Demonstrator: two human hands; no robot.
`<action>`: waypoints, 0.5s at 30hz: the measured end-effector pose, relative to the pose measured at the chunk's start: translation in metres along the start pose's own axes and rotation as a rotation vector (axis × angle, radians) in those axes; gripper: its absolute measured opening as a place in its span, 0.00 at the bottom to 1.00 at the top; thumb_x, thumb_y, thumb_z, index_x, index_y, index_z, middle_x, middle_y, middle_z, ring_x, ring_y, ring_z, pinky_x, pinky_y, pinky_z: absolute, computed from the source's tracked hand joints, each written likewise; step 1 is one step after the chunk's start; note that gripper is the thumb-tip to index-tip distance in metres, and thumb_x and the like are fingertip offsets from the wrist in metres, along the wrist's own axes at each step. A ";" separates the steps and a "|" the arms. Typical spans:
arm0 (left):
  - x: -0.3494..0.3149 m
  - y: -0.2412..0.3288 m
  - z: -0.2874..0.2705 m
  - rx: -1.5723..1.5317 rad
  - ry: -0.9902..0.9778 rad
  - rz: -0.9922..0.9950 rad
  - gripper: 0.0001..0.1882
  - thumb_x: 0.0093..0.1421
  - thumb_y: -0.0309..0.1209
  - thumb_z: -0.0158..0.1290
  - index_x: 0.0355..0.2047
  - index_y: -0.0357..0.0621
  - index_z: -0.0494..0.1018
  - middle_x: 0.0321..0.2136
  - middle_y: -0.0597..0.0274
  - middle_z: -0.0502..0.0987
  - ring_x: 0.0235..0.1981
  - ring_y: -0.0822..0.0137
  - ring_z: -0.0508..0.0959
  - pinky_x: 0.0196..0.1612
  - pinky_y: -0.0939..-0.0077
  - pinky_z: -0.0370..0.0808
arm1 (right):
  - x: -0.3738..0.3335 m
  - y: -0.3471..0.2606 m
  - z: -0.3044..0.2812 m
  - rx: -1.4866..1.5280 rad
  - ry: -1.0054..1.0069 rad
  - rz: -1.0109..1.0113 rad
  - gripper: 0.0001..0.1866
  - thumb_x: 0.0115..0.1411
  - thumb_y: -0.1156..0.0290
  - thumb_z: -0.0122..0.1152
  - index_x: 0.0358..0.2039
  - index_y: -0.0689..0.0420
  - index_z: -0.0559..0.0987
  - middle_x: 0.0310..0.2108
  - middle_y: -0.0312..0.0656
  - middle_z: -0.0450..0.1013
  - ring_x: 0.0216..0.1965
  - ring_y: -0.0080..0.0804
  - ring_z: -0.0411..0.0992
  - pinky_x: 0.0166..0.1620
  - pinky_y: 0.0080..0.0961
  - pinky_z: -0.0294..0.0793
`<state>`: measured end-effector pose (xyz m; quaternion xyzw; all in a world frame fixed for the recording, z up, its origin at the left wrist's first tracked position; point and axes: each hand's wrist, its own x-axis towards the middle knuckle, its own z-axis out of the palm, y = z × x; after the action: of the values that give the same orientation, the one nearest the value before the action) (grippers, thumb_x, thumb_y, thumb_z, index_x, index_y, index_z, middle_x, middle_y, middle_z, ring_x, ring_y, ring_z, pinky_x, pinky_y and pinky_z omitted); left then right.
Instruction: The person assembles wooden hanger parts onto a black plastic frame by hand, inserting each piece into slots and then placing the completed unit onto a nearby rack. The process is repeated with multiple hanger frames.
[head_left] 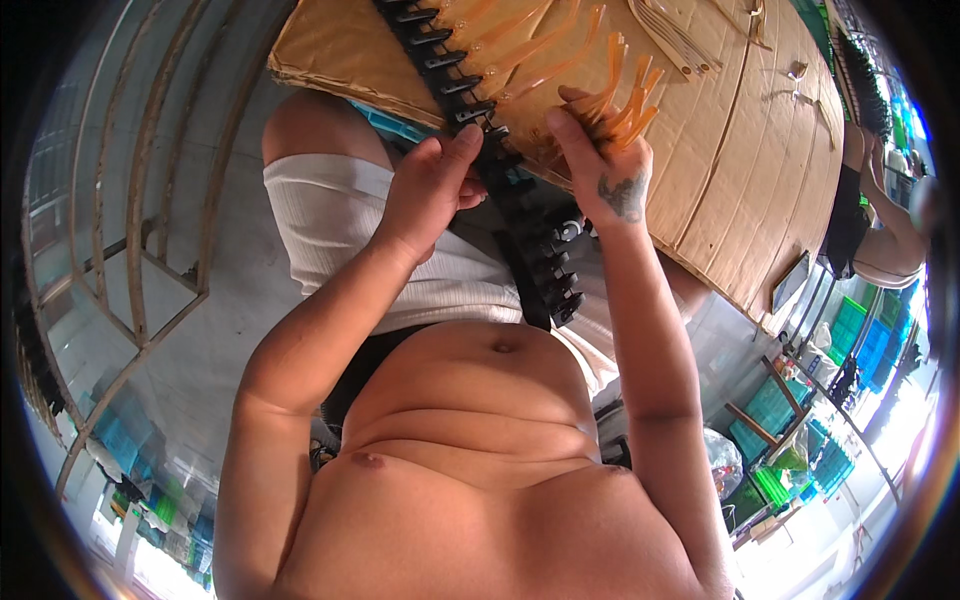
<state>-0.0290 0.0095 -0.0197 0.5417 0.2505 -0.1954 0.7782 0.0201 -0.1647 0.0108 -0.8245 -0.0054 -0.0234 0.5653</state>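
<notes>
A long black strip with a row of clips (pixel 437 62) runs from the cardboard-covered table down across my lap. My left hand (pixel 432 190) is closed on the edge of this strip, its thumb pressed beside one clip. In my right hand (pixel 612 170) is a bundle of translucent orange strips (pixel 626 92), fanned out past the fingers. The right thumb and fingertips are pinched together toward the black strip. More orange strips (pixel 535 50) lie on the table, with ends beside the upper clips. Whether any is fixed in them I cannot tell.
Brown cardboard (pixel 740 170) covers the table ahead and to the right. Pale strips (pixel 672 32) lie at its far side. A metal frame (pixel 150 250) stands at the left. Another person (pixel 885 230) sits at the far right, near green and blue crates (pixel 850 320).
</notes>
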 end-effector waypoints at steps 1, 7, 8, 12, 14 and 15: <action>0.000 -0.003 0.000 0.019 0.002 0.007 0.21 0.60 0.52 0.52 0.30 0.46 0.69 0.23 0.69 0.72 0.25 0.78 0.72 0.32 0.80 0.74 | -0.001 -0.002 0.001 0.025 0.011 0.022 0.12 0.55 0.69 0.64 0.38 0.62 0.78 0.26 0.40 0.77 0.28 0.23 0.74 0.35 0.21 0.73; 0.004 -0.004 -0.001 0.021 -0.050 0.048 0.16 0.62 0.47 0.52 0.28 0.47 0.69 0.23 0.71 0.73 0.23 0.79 0.72 0.31 0.83 0.74 | -0.001 -0.001 0.008 -0.087 0.015 0.041 0.11 0.54 0.67 0.65 0.35 0.61 0.80 0.25 0.41 0.77 0.28 0.25 0.75 0.34 0.22 0.73; 0.004 -0.004 -0.002 0.012 -0.046 0.053 0.16 0.62 0.46 0.52 0.28 0.47 0.69 0.23 0.71 0.73 0.23 0.79 0.72 0.31 0.83 0.74 | 0.000 -0.002 0.009 -0.063 0.019 0.051 0.12 0.54 0.67 0.65 0.34 0.61 0.80 0.25 0.41 0.77 0.27 0.24 0.75 0.34 0.22 0.73; 0.004 -0.006 -0.001 -0.011 -0.034 0.064 0.15 0.63 0.45 0.51 0.29 0.47 0.70 0.23 0.72 0.73 0.23 0.79 0.73 0.31 0.84 0.74 | 0.001 -0.002 0.015 -0.015 0.022 0.067 0.12 0.54 0.66 0.66 0.33 0.61 0.80 0.24 0.41 0.77 0.26 0.24 0.74 0.32 0.23 0.73; 0.002 -0.006 0.000 -0.044 -0.011 0.064 0.15 0.62 0.44 0.52 0.28 0.46 0.70 0.22 0.72 0.72 0.22 0.79 0.72 0.29 0.84 0.73 | 0.000 -0.002 0.017 -0.012 0.006 0.081 0.12 0.54 0.65 0.66 0.33 0.61 0.80 0.24 0.41 0.77 0.25 0.24 0.74 0.32 0.23 0.73; 0.001 -0.004 0.003 -0.073 0.004 0.065 0.16 0.62 0.43 0.53 0.27 0.45 0.69 0.20 0.72 0.70 0.21 0.80 0.71 0.27 0.85 0.72 | 0.000 -0.004 0.016 -0.013 -0.001 0.095 0.12 0.55 0.65 0.66 0.33 0.61 0.80 0.24 0.41 0.77 0.25 0.24 0.74 0.31 0.23 0.73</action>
<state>-0.0297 0.0050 -0.0224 0.5210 0.2413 -0.1599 0.8029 0.0205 -0.1481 0.0083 -0.8275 0.0337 0.0042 0.5605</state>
